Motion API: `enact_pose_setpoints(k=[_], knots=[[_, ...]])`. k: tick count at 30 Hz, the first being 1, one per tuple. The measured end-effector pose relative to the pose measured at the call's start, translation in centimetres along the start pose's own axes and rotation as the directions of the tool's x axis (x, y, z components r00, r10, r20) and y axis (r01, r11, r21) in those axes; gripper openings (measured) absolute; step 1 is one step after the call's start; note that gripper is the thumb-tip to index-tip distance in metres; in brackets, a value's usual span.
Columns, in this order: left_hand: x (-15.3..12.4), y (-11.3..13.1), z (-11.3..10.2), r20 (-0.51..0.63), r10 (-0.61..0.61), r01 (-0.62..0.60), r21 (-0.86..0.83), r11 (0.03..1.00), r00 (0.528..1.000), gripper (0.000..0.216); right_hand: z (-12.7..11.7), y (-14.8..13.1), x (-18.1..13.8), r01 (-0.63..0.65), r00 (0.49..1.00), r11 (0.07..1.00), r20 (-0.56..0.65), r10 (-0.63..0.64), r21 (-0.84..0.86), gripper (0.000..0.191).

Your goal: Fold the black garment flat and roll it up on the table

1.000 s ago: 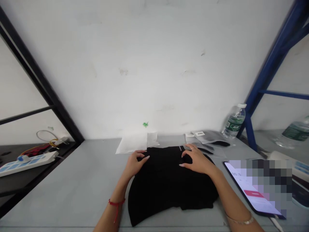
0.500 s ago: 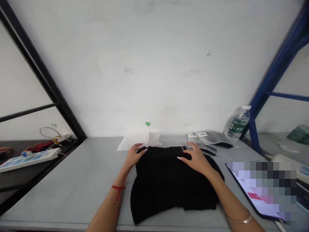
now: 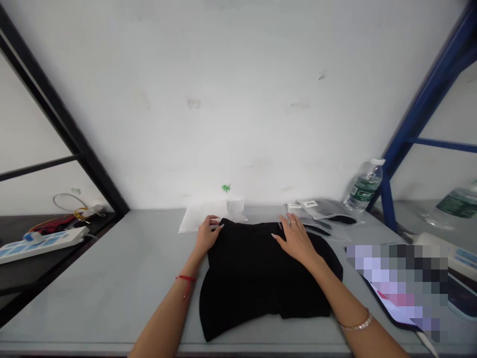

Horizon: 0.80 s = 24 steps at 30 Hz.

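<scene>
Head view looked forward and down onto a grey table [image 3: 112,293]; a folded black garment [image 3: 266,283] lay flat near the table's middle, close to the far edge; the left hand [image 3: 208,234] sat at the garment's far left corner, its fingers [image 3: 216,224] loosely curled, and whether they pinched the cloth could not be told; a red string bracelet [image 3: 185,279] circled that wrist; the right hand [image 3: 296,242] lay palm down on the garment's far right part, fingers spread and holding nothing, with a metal bracelet [image 3: 357,324] on its wrist; a white paper packet [image 3: 206,217] lay just beyond the left hand; grey plastic bags [image 3: 324,211] lay just beyond the right hand; a plastic water bottle [image 3: 363,186] stood upright at the far right; a phone [image 3: 395,293], its screen blurred, lay to the garment's right; a power strip [image 3: 40,244] sat on a dark surface off to the left.
</scene>
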<state>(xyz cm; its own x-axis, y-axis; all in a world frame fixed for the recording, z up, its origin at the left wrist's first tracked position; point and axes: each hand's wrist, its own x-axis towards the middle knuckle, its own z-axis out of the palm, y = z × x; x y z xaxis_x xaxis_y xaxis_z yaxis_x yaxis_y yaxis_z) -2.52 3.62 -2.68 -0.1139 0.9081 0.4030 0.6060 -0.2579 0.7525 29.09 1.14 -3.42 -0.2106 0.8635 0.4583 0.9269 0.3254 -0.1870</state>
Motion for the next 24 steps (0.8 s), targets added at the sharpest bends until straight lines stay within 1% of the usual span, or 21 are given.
enact_pose_setpoints(k=[2,4,6,7,8,10,13,15,18,19,21,23,24], knots=[[-0.2,0.3,0.2,-0.029,0.055,-0.053,0.053,0.997,0.998,0.044,0.1,-0.2,0.1,0.066,0.998,0.997,0.022,-0.067,0.04,0.054],[-0.3,0.8,0.5,-0.014,0.176,-0.171,0.158,0.972,0.984,0.049,0.2,-0.4,0.2,0.098,0.992,0.994,0.074,-0.102,0.055,0.049],[-0.2,1.2,0.8,0.058,0.28,-0.285,0.295,0.912,0.958,0.043,0.4,-0.4,0.2,0.088,0.989,0.995,0.115,-0.093,0.042,0.044],[-0.1,1.3,0.9,0.1,0.302,-0.317,0.354,0.88,0.948,0.037,0.5,-0.4,0.3,0.08,0.989,0.996,0.12,-0.084,0.033,0.042],[0.0,1.4,0.9,0.131,0.302,-0.329,0.397,0.857,0.944,0.031,0.6,-0.4,0.3,0.071,0.991,0.997,0.114,-0.074,0.024,0.04],[0.2,1.4,0.7,0.156,0.292,-0.331,0.447,0.831,0.944,0.018,0.7,-0.3,0.5,0.058,0.994,0.998,0.088,-0.059,0.012,0.036],[0.4,1.6,-0.1,0.145,0.313,-0.344,0.444,0.827,0.939,0.008,0.8,-0.3,0.7,0.059,0.996,0.998,0.067,-0.062,0.036,0.03],[0.3,2.1,-0.6,0.151,0.348,-0.379,0.411,0.829,0.925,0.006,0.7,-0.4,0.7,0.06,0.995,0.995,0.074,-0.066,0.077,0.034],[-0.2,3.1,-1.2,0.2,0.381,-0.428,0.327,0.842,0.903,0.009,0.4,-0.5,0.6,0.054,0.993,0.99,0.099,-0.067,0.129,0.046],[-0.4,3.4,-1.3,0.221,0.378,-0.431,0.298,0.852,0.899,0.01,0.2,-0.6,0.6,0.059,0.992,0.988,0.1,-0.073,0.141,0.044],[-0.8,3.8,-1.7,0.248,0.36,-0.42,0.26,0.87,0.899,0.013,-0.2,-0.7,0.5,0.08,0.992,0.984,0.081,-0.093,0.158,0.032],[-1.2,4.0,-2.0,0.253,0.346,-0.406,0.246,0.88,0.903,0.016,-0.6,-0.9,0.4,0.099,0.993,0.981,0.043,-0.108,0.168,0.021],[-1.4,4.1,-2.2,0.251,0.344,-0.403,0.244,0.882,0.905,0.02,-0.8,-0.9,0.3,0.11,0.993,0.979,0.022,-0.115,0.17,0.018]])
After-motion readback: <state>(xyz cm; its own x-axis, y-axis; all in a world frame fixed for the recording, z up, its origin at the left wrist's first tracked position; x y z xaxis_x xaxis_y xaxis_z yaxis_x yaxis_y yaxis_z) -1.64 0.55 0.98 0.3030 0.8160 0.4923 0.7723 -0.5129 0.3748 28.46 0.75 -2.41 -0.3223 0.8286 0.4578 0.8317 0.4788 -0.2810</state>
